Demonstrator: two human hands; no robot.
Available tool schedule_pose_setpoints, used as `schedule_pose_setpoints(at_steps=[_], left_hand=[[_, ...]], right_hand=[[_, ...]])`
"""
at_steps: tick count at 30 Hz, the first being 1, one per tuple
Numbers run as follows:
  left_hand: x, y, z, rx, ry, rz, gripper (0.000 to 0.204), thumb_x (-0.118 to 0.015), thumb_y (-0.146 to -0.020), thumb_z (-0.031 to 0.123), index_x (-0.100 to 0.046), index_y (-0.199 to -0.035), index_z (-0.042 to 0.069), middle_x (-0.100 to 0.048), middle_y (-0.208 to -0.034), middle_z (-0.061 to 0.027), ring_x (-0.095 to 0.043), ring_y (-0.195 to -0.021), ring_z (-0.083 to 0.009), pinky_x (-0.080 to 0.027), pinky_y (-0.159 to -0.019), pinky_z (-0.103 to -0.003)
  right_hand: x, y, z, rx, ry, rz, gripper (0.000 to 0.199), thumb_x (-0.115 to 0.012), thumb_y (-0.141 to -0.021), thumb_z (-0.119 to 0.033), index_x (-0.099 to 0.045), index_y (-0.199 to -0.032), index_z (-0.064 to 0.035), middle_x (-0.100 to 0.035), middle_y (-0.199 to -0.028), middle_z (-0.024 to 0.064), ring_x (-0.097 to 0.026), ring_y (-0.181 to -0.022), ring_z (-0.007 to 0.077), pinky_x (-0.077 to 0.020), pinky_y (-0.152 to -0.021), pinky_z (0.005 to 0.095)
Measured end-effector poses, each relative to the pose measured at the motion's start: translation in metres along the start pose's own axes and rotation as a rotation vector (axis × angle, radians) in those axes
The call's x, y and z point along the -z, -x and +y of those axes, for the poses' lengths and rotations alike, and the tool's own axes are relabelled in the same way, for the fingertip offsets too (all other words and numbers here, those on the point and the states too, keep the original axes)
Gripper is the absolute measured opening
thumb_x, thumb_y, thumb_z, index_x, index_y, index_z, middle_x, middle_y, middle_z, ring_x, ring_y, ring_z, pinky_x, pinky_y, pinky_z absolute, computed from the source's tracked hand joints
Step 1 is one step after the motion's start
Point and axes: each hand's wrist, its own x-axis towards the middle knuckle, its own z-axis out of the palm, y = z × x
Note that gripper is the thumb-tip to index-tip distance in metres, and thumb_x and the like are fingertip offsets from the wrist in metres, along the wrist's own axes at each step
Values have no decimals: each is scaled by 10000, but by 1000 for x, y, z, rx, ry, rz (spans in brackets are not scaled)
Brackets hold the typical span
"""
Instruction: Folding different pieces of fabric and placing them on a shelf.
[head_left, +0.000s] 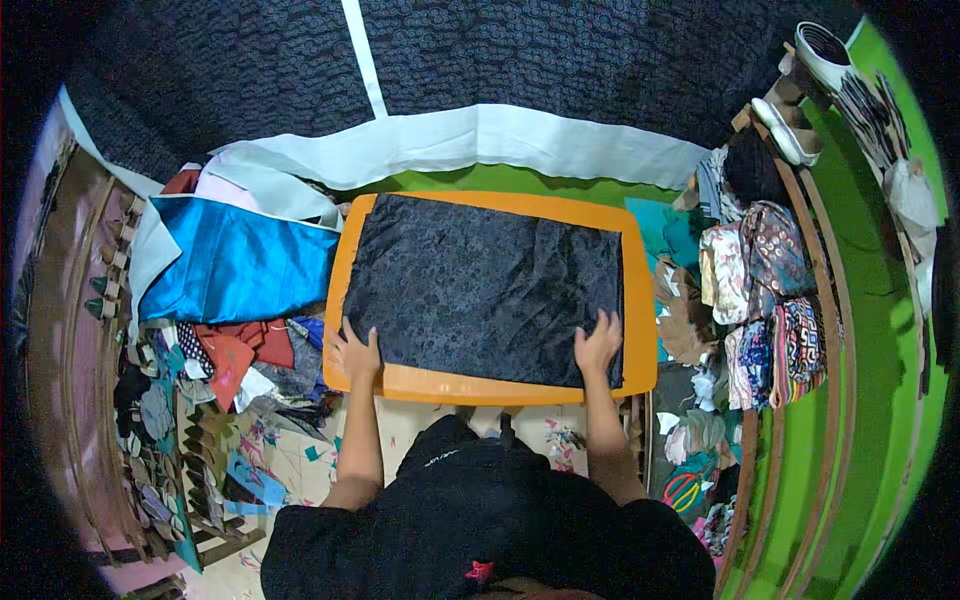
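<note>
A black patterned cloth (470, 280) lies spread over an orange tabletop (430, 383), lightly creased toward its right side. My left hand (354, 352) rests with fingers spread at the cloth's near left corner, partly over the bare orange edge. Near the right end of the cloth, my right hand (598, 345) lies with its fingers apart, touching the fabric. Neither hand grips anything that I can see. The orange rim shows around most of the cloth.
Shiny blue fabric (235, 262) is heaped left of the table, with red cloth pieces (235, 355) below it. Folded patterned fabrics (770, 340) stack at the right, above red-and-yellow-handled scissors (683, 492). White shoes (785, 130) sit on a wooden rack. Scraps litter the floor.
</note>
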Motion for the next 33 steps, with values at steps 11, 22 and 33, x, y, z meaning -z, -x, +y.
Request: schedule_pose_setpoints(at_steps=[11,22,33], left_hand=[[-23,8,-33,105,257,67,455,-670,-660,319,-487,-881,-35,-574,-860,-182,-573,-737,-320,-447,-590,-409],[-37,-13,-12,777,1730,-510,104,-557,-764,102,-515,-723,17,-527,-649,-75,-522,-541,-175,-447,-427,-247],[36,21,-37,739,2023,-957,136,-512,-782,96,-484,-870,-4,-547,-847,-116,-546,-832,-223,-490,-766,-339]], right_hand=[[37,50,37,-430,-6,-199,679,-664,-675,-267,-321,-1191,10,-428,-1140,203,-436,-1030,331,-383,-829,439],[45,54,39,-658,-641,-305,566,-568,-769,-165,-301,-1216,55,-307,-1260,217,-472,-1014,324,-519,-657,376],[83,66,66,-805,-1155,-322,382,-531,-754,-62,-391,-1106,-22,-516,-974,122,-573,-703,246,-524,-505,323]])
